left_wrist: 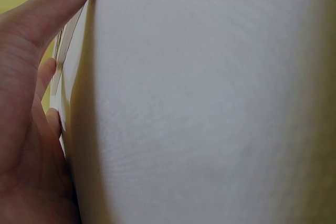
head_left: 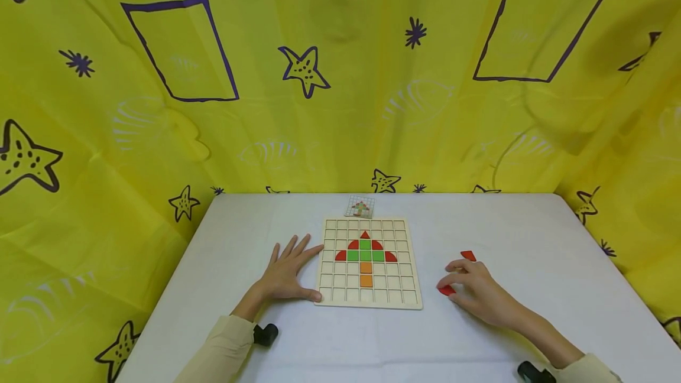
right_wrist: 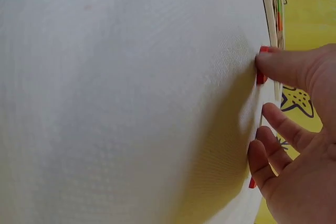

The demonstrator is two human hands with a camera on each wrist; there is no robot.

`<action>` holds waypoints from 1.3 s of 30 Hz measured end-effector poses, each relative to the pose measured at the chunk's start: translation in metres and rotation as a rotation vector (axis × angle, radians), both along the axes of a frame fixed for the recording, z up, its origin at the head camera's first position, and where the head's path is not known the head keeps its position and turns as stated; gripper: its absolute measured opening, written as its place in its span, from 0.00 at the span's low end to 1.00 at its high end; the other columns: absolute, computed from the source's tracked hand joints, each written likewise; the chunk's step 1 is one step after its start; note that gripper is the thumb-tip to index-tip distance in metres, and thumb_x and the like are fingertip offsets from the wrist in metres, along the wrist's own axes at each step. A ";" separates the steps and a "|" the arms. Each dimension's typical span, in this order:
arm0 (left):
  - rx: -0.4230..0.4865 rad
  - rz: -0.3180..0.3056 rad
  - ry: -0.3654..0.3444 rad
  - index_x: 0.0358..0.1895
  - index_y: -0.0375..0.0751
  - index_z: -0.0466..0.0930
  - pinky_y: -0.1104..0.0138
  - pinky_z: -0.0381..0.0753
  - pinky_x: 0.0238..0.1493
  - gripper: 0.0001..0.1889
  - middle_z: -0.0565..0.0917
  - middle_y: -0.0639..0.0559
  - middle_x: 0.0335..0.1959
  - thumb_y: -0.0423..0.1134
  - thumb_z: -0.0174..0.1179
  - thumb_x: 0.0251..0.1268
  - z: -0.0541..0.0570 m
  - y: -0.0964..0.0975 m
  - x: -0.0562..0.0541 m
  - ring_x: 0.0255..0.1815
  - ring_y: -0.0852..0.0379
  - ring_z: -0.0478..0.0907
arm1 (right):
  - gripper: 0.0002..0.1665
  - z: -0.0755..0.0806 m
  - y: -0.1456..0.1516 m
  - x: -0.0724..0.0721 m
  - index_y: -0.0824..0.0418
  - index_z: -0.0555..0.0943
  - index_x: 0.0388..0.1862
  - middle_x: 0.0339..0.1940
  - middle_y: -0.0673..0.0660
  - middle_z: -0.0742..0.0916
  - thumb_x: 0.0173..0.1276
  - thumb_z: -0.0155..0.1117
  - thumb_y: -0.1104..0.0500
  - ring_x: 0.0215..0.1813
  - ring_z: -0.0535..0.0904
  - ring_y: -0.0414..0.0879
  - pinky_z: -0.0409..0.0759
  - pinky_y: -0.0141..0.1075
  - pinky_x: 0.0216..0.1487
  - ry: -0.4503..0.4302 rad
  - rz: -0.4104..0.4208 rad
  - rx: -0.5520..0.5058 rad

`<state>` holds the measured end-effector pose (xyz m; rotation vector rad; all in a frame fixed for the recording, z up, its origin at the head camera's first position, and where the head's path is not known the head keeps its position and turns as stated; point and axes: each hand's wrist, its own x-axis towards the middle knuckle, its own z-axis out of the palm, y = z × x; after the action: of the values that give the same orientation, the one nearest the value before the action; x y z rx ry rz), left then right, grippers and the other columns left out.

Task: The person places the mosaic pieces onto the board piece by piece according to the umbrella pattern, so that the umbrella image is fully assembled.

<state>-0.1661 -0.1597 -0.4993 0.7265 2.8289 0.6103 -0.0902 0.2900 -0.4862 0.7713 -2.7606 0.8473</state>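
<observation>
A square wooden grid board (head_left: 393, 285) lies on the table, with red, green and orange pieces set in a tree shape. My left hand (head_left: 284, 273) is spread out flat, its index fingertip and thumb (left_wrist: 52, 3) touching the board's left edge. To the right of the board, my right hand (head_left: 481, 294) pinches a small red puzzle piece (head_left: 446, 291) between thumb and index finger, low over the table. In the right wrist view this red piece (right_wrist: 261, 74) shows at the thumb tip. Another red piece (head_left: 468, 255) lies just beyond the right hand's fingers, its outline partly hidden.
Behind the board lies a small pattern card (head_left: 360, 206) showing a similar tree on a grid. A white cloth covers the table (head_left: 372, 347). Yellow curtains (head_left: 351, 135) with drawn stars hang around its back and sides.
</observation>
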 end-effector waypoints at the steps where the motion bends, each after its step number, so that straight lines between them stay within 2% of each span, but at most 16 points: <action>1: 0.004 0.000 0.004 0.79 0.53 0.64 0.29 0.34 0.74 0.58 0.52 0.40 0.84 0.68 0.77 0.40 0.000 0.000 0.000 0.83 0.33 0.41 | 0.24 0.000 0.000 0.000 0.41 0.88 0.39 0.53 0.56 0.82 0.56 0.77 0.71 0.55 0.72 0.57 0.71 0.43 0.48 0.004 0.009 -0.003; 7: 0.003 -0.001 -0.011 0.80 0.55 0.63 0.30 0.31 0.74 0.58 0.52 0.42 0.84 0.69 0.77 0.40 0.000 0.000 -0.001 0.84 0.34 0.39 | 0.28 0.000 0.001 -0.001 0.41 0.88 0.41 0.53 0.55 0.82 0.56 0.73 0.76 0.56 0.72 0.56 0.71 0.42 0.49 0.007 0.014 0.004; 15: 0.010 -0.001 0.010 0.80 0.53 0.63 0.29 0.34 0.74 0.59 0.52 0.41 0.84 0.68 0.78 0.40 -0.001 -0.001 -0.001 0.83 0.33 0.41 | 0.21 0.000 0.006 -0.002 0.48 0.87 0.44 0.54 0.51 0.83 0.56 0.79 0.68 0.54 0.75 0.52 0.77 0.42 0.51 -0.012 -0.012 0.020; 19: 0.001 0.001 -0.005 0.80 0.55 0.63 0.30 0.32 0.75 0.59 0.51 0.43 0.84 0.70 0.77 0.40 -0.001 -0.001 -0.003 0.84 0.35 0.39 | 0.19 0.001 0.008 -0.004 0.48 0.86 0.43 0.54 0.51 0.83 0.56 0.80 0.66 0.53 0.75 0.52 0.78 0.42 0.51 -0.031 -0.025 0.019; 27: -0.010 -0.014 -0.006 0.81 0.57 0.61 0.30 0.32 0.74 0.59 0.50 0.43 0.85 0.70 0.76 0.41 -0.004 -0.002 -0.006 0.84 0.35 0.38 | 0.20 -0.002 0.008 -0.007 0.47 0.87 0.43 0.51 0.49 0.82 0.56 0.79 0.67 0.53 0.74 0.50 0.77 0.40 0.48 -0.007 -0.005 0.003; 39: 0.018 -0.017 0.014 0.80 0.54 0.63 0.29 0.33 0.74 0.59 0.52 0.41 0.84 0.70 0.77 0.40 -0.005 -0.002 -0.003 0.83 0.33 0.40 | 0.20 -0.003 0.007 -0.008 0.45 0.88 0.42 0.51 0.49 0.81 0.56 0.79 0.67 0.53 0.72 0.50 0.76 0.39 0.47 -0.012 0.016 -0.010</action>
<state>-0.1691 -0.1616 -0.5045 0.7596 2.8307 0.6317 -0.0978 0.2975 -0.4894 0.7898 -2.7625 0.8703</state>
